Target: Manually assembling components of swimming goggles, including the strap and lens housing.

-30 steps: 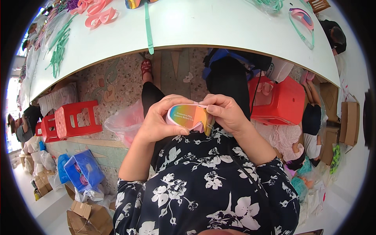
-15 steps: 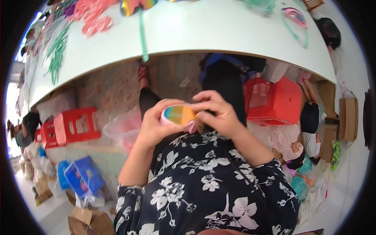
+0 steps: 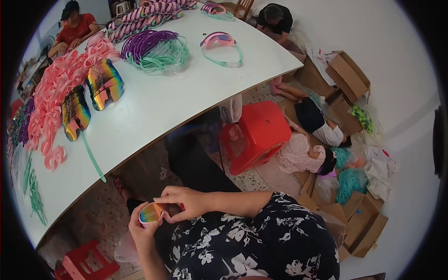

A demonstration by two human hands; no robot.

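Over my lap, both hands hold a pair of swim goggles (image 3: 150, 213) with a pale pink frame and a mirrored rainbow lens. My left hand (image 3: 141, 232) is closed around its left end. On the other side, the fingers and thumb of my right hand (image 3: 184, 204) grip the frame near the nose part. Part of the goggles is hidden behind my fingers. Beyond my hands, a mint strap (image 3: 93, 156) lies across the table edge, beside two stacks of rainbow mirrored lenses (image 3: 105, 84).
The white table (image 3: 154, 116) carries a heap of pink frames (image 3: 56, 102), purple straps (image 3: 149, 46), mint straps (image 3: 170, 53) and strapped goggles (image 3: 219, 42). A red stool (image 3: 263, 135) stands to the right. Two people lie near cardboard boxes (image 3: 347, 74); others sit beyond the table.
My view has swung right and up, showing more of the table and the right side. Both hands keep hold of the goggles; my right fingers have closed in on the frame.
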